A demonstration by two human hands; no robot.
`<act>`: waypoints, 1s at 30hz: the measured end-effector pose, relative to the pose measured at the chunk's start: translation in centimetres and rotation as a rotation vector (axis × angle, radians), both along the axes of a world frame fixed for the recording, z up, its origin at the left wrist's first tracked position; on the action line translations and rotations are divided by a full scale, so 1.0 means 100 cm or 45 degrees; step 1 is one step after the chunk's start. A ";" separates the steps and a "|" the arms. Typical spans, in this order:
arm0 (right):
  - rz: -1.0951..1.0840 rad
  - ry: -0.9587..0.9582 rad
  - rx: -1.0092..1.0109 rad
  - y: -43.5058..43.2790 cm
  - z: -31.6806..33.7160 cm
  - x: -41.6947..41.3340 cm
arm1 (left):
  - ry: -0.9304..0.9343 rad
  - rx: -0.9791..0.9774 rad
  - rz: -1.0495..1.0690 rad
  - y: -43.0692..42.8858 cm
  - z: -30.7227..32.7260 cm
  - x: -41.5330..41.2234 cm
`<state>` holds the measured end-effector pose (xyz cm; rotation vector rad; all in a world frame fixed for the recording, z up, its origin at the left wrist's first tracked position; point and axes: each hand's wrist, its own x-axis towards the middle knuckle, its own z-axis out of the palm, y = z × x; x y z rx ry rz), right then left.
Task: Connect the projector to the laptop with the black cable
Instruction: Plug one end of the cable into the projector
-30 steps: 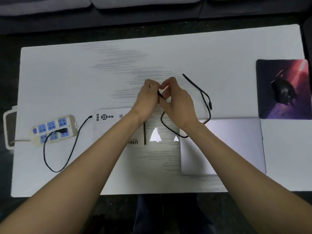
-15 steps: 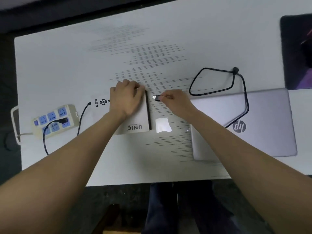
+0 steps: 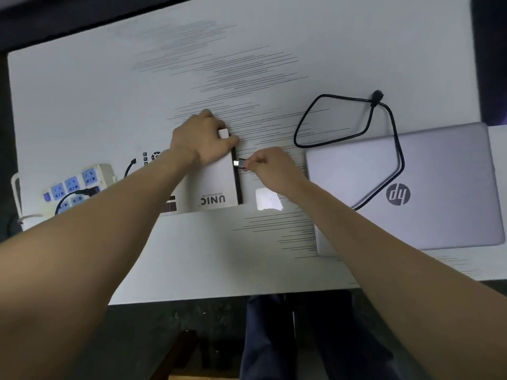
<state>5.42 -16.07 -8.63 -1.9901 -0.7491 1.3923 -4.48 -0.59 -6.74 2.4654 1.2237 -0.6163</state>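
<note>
A white projector (image 3: pixel 216 182) marked UNIC lies on the white table (image 3: pixel 109 100), its dark side facing right. My left hand (image 3: pixel 201 141) presses down on its far right corner. My right hand (image 3: pixel 270 165) pinches the plug (image 3: pixel 239 163) of the black cable (image 3: pixel 395 149), with the metal tip right at the projector's dark side. The cable loops across the table and over the lid of the closed silver laptop (image 3: pixel 439 193) at the right. Its other plug (image 3: pixel 376 97) lies on the table beyond the laptop.
A white power strip (image 3: pixel 76 185) with blue sockets sits at the left edge, with a black power lead (image 3: pixel 129 167) running to the projector. A dark mouse pad (image 3: pixel 491 64) is at the far right. A bright patch of light (image 3: pixel 268 199) falls between projector and laptop.
My left hand moved from the cable to the projector and holds it. My right hand carried the plug left until its tip reached the projector's side. The camera moved closer.
</note>
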 end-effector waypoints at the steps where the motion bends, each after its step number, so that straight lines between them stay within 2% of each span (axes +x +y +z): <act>1: -0.019 0.013 0.002 0.000 0.000 -0.001 | 0.008 -0.030 -0.001 0.002 -0.001 0.001; 6: -0.031 0.051 0.024 -0.002 0.001 -0.002 | 0.009 -0.096 0.054 0.005 -0.003 -0.001; 15: -0.011 0.078 0.151 -0.006 0.024 -0.003 | -0.216 -0.242 0.194 0.011 0.013 -0.021; 30: 0.052 0.058 0.193 0.003 0.044 -0.014 | -0.366 -0.224 0.262 0.015 0.020 -0.027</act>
